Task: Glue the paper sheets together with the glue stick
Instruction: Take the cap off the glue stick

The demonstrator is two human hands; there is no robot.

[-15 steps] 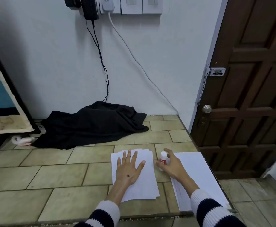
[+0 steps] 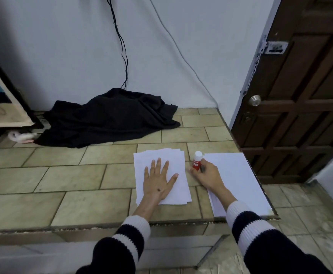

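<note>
A small stack of white paper sheets (image 2: 178,161) lies on the tiled platform (image 2: 62,180). My left hand (image 2: 158,179) rests flat on that stack with fingers spread. Just right of it stands a red glue stick (image 2: 196,161) with a white cap, upright on the tiles. My right hand (image 2: 206,175) grips the glue stick's lower body. A second, larger pile of white paper (image 2: 240,178) lies to the right, along the platform's right edge, partly under my right forearm.
A black cloth (image 2: 110,117) lies heaped against the wall at the back. A framed board (image 2: 1,91) leans at the left. Cables (image 2: 122,46) hang down the wall. A brown door (image 2: 300,95) stands right. The platform's front edge (image 2: 102,228) drops to a lower floor.
The view has tilted downward, so hands and sheets sit higher in frame. My left hand stays flat on the sheets and my right hand still holds the glue stick.
</note>
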